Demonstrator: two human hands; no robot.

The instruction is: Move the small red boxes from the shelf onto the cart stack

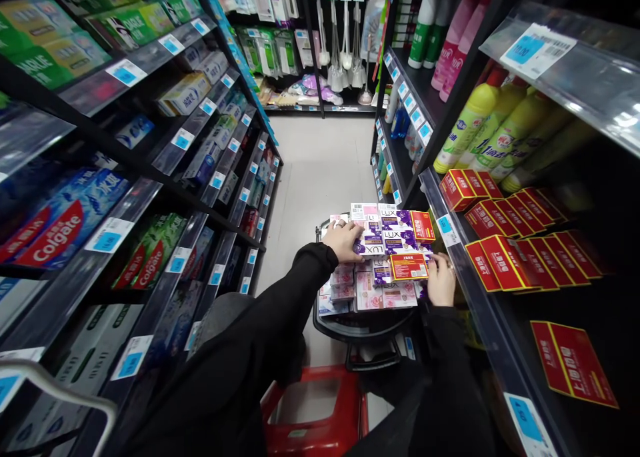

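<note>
A dark basket [350, 327] in the aisle is heaped with soap boxes: purple LUX boxes [395, 234], pink ones [385, 296] and a red box [409, 266] on top. My left hand [344, 239] lies on the purple boxes at the pile's left, fingers curled over them. My right hand [441, 278] rests at the pile's right edge beside the red box, fingers bent against it. Both arms wear black sleeves.
Rows of red soap boxes [505, 234] fill the right shelf, yellow bottles [493, 127] above them. Toothpaste boxes [57, 227] line the left shelves. A red stool [320, 410] stands below me. Pale floor [320, 164] runs ahead to hanging brushes [345, 50].
</note>
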